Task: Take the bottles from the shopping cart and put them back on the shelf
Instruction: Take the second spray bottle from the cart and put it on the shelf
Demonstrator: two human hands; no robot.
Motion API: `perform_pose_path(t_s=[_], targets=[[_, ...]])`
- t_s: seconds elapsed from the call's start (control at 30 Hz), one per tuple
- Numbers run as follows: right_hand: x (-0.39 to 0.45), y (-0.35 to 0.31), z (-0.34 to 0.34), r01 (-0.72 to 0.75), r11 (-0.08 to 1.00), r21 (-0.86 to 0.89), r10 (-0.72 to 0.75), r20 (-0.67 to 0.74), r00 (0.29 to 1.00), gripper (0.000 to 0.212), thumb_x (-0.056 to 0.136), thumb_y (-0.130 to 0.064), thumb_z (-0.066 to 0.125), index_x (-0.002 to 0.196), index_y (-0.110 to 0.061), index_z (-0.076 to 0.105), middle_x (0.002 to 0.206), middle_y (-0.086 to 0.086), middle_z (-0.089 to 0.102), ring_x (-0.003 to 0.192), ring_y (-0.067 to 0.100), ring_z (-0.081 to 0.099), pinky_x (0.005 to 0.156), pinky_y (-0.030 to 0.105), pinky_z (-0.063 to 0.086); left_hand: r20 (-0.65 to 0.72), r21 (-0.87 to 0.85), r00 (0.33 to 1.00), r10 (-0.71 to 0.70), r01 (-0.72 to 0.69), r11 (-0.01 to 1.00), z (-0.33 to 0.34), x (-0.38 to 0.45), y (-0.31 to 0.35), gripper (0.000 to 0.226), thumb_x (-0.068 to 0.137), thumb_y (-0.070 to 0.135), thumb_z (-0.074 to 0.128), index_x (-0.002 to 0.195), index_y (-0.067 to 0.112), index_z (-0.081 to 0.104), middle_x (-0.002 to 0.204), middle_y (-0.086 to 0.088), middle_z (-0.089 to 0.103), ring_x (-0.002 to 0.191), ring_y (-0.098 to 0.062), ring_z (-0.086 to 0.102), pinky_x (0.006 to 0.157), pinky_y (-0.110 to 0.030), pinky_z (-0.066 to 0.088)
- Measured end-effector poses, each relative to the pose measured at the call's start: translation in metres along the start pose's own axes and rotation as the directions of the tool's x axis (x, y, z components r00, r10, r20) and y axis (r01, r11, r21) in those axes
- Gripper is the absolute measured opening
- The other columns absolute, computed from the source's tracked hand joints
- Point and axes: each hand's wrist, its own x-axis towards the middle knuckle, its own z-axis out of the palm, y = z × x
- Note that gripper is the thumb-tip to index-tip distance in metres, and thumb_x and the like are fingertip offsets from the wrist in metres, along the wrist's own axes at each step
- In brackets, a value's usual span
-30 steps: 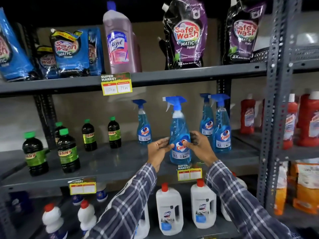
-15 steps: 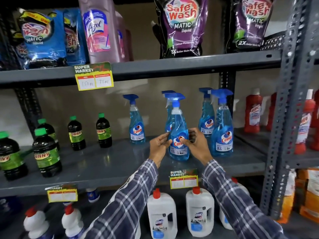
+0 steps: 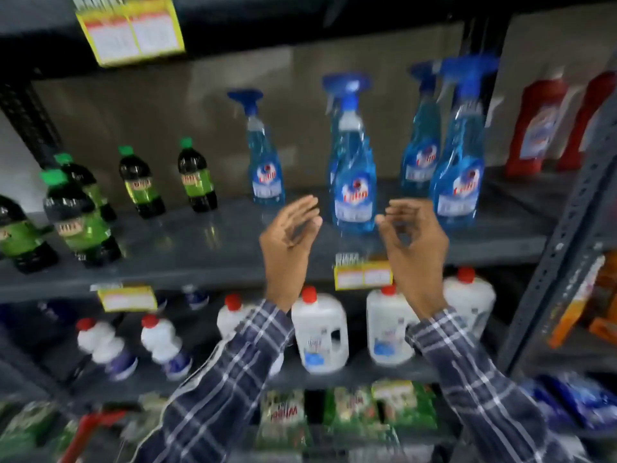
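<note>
Both hands empty: left hand (image 3: pixel 289 235) open with fingers spread, right hand (image 3: pixel 412 237) loosely curled, neither touching anything. Just beyond and between them, blue spray bottle (image 3: pixel 354 182) stands upright on grey shelf (image 3: pixel 200 248), second one close behind.

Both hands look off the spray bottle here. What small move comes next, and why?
Probably pull both hands back toward the cart. The left hand and right hand are open and empty either side of the spray bottle, which stands upright on the shelf.
</note>
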Motion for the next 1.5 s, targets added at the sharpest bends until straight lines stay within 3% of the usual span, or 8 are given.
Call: perform_pose_path(t_s=[0.17,0.3,0.47,0.6,0.7,0.9,1.03,1.5], targets=[[-0.152,0.031,-0.008,-0.158,0.987,-0.019,0.159,0.173,0.972,0.009,0.093,-0.030,0.065,0.095,-0.023,0.060,0.091,-0.020,0.065,0.083,0.005,0.067,0.072,0.015,0.052,0.038,0.197,0.981,-0.189,0.178,0.964,-0.054,-0.142,-0.036,0.020,0.093,0.018,0.065,0.112,0.019,0.070,0.115,0.006,0.073,0.108,-0.013,0.069,0.085,-0.019,0.056],[-0.288,0.086,0.010,-0.469,0.863,-0.187,0.504,0.380,0.775,0.008,0.090,-0.033,0.065,0.093,-0.026,0.060,0.090,-0.015,0.067,0.084,0.005,0.069,0.070,0.013,0.051,0.018,0.316,0.821,-0.570,0.536,0.783,-0.116,-0.252,-0.109,0.021,0.091,0.011,0.064,0.112,0.014,0.071,0.114,0.003,0.074,0.101,-0.002,0.070,0.085,-0.017,0.055],[-0.448,0.162,0.040,-0.740,0.525,-0.419,0.841,0.387,0.378,0.019,0.082,-0.015,0.075,0.094,-0.021,0.061,0.077,-0.010,0.067,0.077,-0.013,0.065,0.069,0.005,0.048,-0.050,0.473,0.498,-0.866,0.775,0.418,-0.212,-0.367,-0.219,0.021,0.086,-0.001,0.067,0.107,0.003,0.072,0.108,-0.014,0.074,0.092,-0.005,0.070,0.093,-0.036,0.058],[-0.534,0.210,0.065,-0.933,-0.080,-0.352,0.941,0.281,-0.187,0.020,0.076,-0.023,0.066,0.059,-0.018,0.058,0.049,0.002,0.054,0.046,0.016,0.048,0.052,0.029,0.038,-0.032,0.551,0.290,-0.956,0.803,0.225,-0.260,-0.438,-0.290,0.032,0.082,0.020,0.065,0.102,-0.004,0.072,0.099,-0.009,0.068,0.097,-0.018,0.063,0.093,-0.046,0.054],[-0.600,0.250,0.080,-0.875,-0.286,-0.392,0.919,0.145,-0.365,0.028,0.094,-0.003,0.052,0.067,-0.002,0.060,0.051,0.007,0.063,0.040,0.016,0.055,0.044,0.022,0.044,-0.061,0.521,0.190,-0.980,0.843,0.131,-0.284,-0.483,-0.337,0.054,0.071,0.023,0.062,0.111,-0.013,0.066,0.108,-0.014,0.064,0.094,-0.008,0.066,0.088,-0.033,0.051],[-0.670,0.285,0.115,-0.730,-0.234,-0.643,0.971,-0.113,-0.212,0.057,0.080,-0.027,0.078,0.120,0.006,0.054,0.116,0.024,0.063,0.106,0.033,0.063,0.077,0.036,0.046,-0.048,0.624,0.158,-0.986,0.776,0.094,-0.285,-0.513,-0.396,0.050,0.095,0.027,0.053,0.131,-0.008,0.051,0.135,-0.023,0.053,0.129,-0.031,0.050,0.104,-0.027,0.037],[-0.690,0.300,0.116,-0.724,-0.169,-0.669,0.985,-0.125,-0.115,0.032,0.077,-0.028,0.081,0.092,-0.008,0.062,0.099,0.017,0.070,0.094,0.030,0.067,0.061,0.026,0.041,-0.060,0.670,0.133,-0.989,0.740,0.059,-0.286,-0.529,-0.424,0.035,0.093,-0.001,0.054,0.126,-0.011,0.054,0.127,-0.029,0.059,0.122,-0.037,0.056,0.087,-0.019,0.038],[-0.625,0.247,0.082,-0.732,0.023,-0.681,0.995,0.089,-0.050,0.050,0.072,-0.016,0.083,0.114,0.004,0.064,0.107,0.022,0.072,0.098,0.035,0.070,0.086,0.048,0.058,0.052,0.472,0.177,-0.983,0.863,0.180,-0.286,-0.503,-0.360,0.030,0.076,-0.008,0.074,0.106,-0.006,0.069,0.105,-0.024,0.072,0.083,-0.022,0.067,0.080,-0.044,0.055]])
